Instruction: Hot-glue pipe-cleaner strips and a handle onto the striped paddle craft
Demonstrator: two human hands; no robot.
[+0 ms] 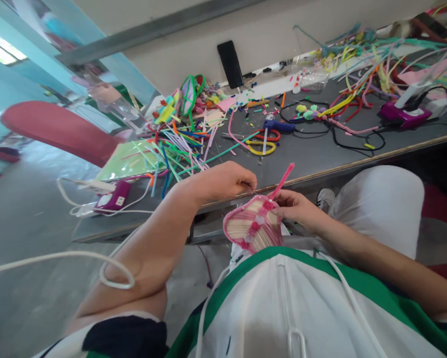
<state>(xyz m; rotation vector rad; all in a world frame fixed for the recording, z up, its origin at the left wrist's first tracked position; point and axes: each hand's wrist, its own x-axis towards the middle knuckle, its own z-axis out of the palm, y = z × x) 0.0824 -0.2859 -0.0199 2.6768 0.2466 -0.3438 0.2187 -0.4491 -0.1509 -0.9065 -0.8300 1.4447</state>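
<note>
A pink and cream heart-like craft piece, edged with pink pipe cleaner and dotted with small pink tufts, is held above my lap. My right hand grips its right edge between thumb and fingers. From that edge a pink pipe cleaner sticks up and to the right. Just above the piece's upper left rim, my left hand is closed in a pinch, knuckles up. Something very thin seems to show at its fingertips, too small to name.
On the grey table lie scissors, a blue glue gun and many loose pipe cleaners. A black phone leans against the back panel. Purple power sockets with cables stand at both ends. A red chair is at left.
</note>
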